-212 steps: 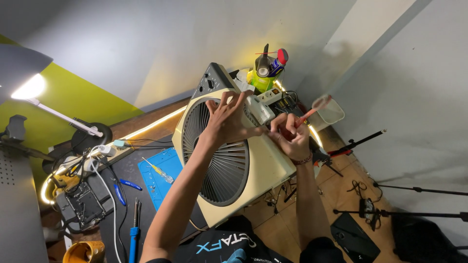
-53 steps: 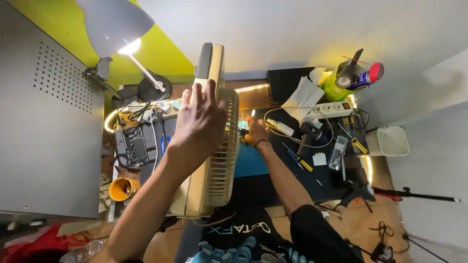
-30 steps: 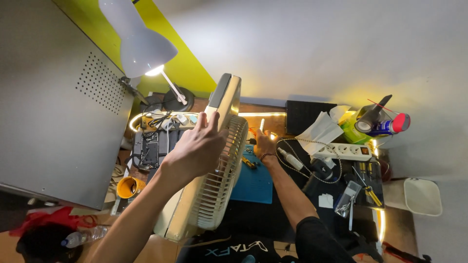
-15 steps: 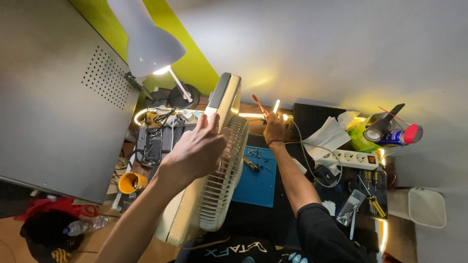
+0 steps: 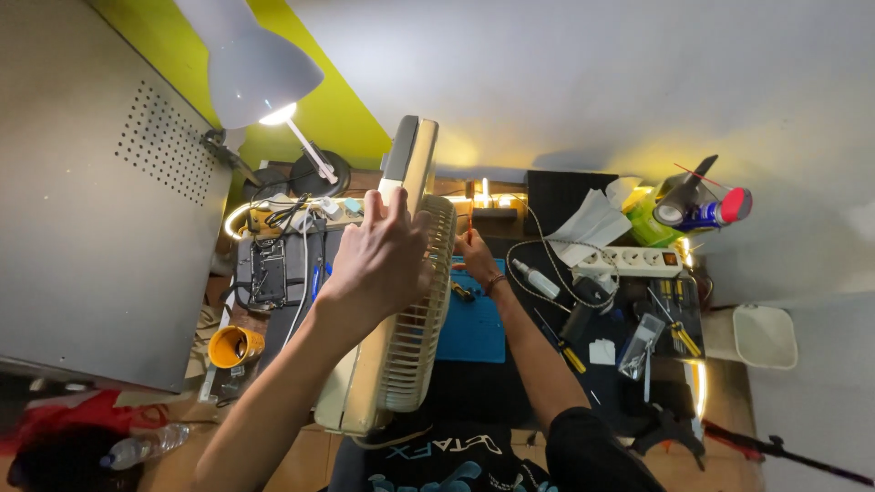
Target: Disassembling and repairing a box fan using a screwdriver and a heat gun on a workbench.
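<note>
A cream box fan [image 5: 401, 337] stands on edge over the workbench, its round grille facing right. My left hand [image 5: 383, 260] grips the fan's top edge and holds it upright. My right hand [image 5: 476, 255] is behind the fan next to the grille, closed on a thin red-handled screwdriver [image 5: 469, 228] that points up. A blue work mat [image 5: 474, 323] lies under my right forearm.
A white desk lamp [image 5: 251, 64] shines at the upper left beside a grey perforated cabinet [image 5: 100, 200]. A white power strip [image 5: 629, 261], spray cans [image 5: 706, 210], crumpled paper [image 5: 588, 223], several screwdrivers and small tools lie at the right. An orange cup [image 5: 232, 346] sits at the left.
My right hand with the screwdriver has come down from near the back wall to the fan's grille. My left hand still holds the fan upright; the view shifted slightly.
</note>
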